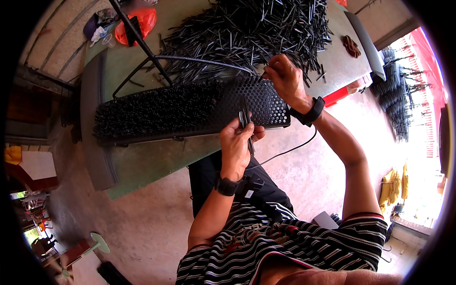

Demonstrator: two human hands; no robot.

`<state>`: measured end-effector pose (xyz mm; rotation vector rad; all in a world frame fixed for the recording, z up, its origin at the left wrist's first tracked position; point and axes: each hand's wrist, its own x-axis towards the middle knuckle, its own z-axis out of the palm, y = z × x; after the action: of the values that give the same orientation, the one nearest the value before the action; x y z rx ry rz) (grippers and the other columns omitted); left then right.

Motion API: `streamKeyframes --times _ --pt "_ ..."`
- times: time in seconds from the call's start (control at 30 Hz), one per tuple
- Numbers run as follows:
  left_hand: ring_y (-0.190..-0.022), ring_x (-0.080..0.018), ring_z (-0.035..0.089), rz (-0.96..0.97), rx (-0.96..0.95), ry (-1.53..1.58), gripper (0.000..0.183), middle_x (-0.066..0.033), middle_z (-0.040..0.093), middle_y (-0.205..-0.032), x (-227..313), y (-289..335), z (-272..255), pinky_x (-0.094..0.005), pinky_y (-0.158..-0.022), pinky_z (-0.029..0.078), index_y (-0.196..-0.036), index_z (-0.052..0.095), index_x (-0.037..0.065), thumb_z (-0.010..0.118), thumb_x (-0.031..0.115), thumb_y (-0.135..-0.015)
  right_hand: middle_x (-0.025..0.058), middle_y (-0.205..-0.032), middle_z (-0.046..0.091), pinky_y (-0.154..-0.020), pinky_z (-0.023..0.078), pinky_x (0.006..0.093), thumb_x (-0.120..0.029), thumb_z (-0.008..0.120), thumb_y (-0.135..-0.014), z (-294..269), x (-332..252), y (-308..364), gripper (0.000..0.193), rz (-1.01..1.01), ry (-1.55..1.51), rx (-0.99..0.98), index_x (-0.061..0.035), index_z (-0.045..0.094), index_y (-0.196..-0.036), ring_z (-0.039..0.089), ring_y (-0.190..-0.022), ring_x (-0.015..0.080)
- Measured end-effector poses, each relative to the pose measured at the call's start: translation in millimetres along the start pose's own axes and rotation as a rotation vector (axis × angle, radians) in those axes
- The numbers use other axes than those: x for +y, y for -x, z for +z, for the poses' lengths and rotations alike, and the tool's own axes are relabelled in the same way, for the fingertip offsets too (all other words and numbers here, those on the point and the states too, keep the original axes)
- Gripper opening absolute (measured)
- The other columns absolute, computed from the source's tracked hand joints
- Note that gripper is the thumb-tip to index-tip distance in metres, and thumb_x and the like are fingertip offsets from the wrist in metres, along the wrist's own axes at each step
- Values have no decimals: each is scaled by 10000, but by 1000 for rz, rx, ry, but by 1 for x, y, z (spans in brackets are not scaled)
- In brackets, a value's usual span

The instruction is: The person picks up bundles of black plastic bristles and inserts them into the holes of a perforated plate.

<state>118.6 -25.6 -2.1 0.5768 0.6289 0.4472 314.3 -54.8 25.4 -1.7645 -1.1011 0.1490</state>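
Note:
A long black panel (259, 99) full of round holes lies across the near side of the table. Short black strips (156, 110) stand densely over its left and middle part, while bare holes show toward its right end. My left hand (235, 147) is closed around a small bundle of black strips (244, 116), held upright over the panel's near edge. At the panel's far right edge is my right hand (287, 80), its fingers pinched together. Whatever sits between those fingertips is too small and dark to make out.
Beyond the panel a big heap of loose black strips (251, 33) covers the green table (142, 173). A black tubular frame (135, 35) rises at the far left, near a red plastic bag (145, 26). A brown bundle (350, 46) lies at the far right.

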Motion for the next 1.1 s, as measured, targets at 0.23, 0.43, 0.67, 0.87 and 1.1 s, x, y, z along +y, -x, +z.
streamKeyframes --times 0.23,0.43,0.67,0.87,1.1 --pt "-649 -165 615 11 10 -32 212 -58 610 -800 1 -1 -3 -307 -558 550 -1051 588 -11 586 14 -840 175 -708 604 -560 469 339 -96 598 -796 -6 8 -4 88 -238 438 -200 -11 598 -816 613 -612 292" --pt "-619 -157 613 -29 -32 -75 216 -45 605 -775 -5 -3 -5 -281 -528 534 -1037 602 10 616 23 -822 59 -708 646 -533 471 261 -145 664 -806 -6 -29 6 172 240 -4 -541 15 656 -869 592 -631 103" --pt "-644 -164 628 -31 -58 -150 187 -51 618 -773 -9 1 -5 -274 -545 531 -1003 613 -4 624 29 -819 76 -730 653 -539 493 224 -136 638 -821 -10 -36 6 187 490 -365 -401 47 635 -858 601 -578 111" --pt "-689 -164 635 5 -53 -44 183 -68 633 -808 -5 4 -14 -281 -616 538 -1011 607 -7 609 31 -832 100 -767 651 -565 517 232 -21 560 -850 7 -26 -1 143 149 -297 -5 28 508 -974 660 -672 141" --pt "-693 -162 630 0 -29 7 194 -55 624 -812 4 4 -20 -290 -602 541 -1028 599 5 604 31 -836 156 -789 646 -613 513 281 3 525 -844 21 -18 -2 98 -1 -37 -71 7 486 -934 673 -722 220"
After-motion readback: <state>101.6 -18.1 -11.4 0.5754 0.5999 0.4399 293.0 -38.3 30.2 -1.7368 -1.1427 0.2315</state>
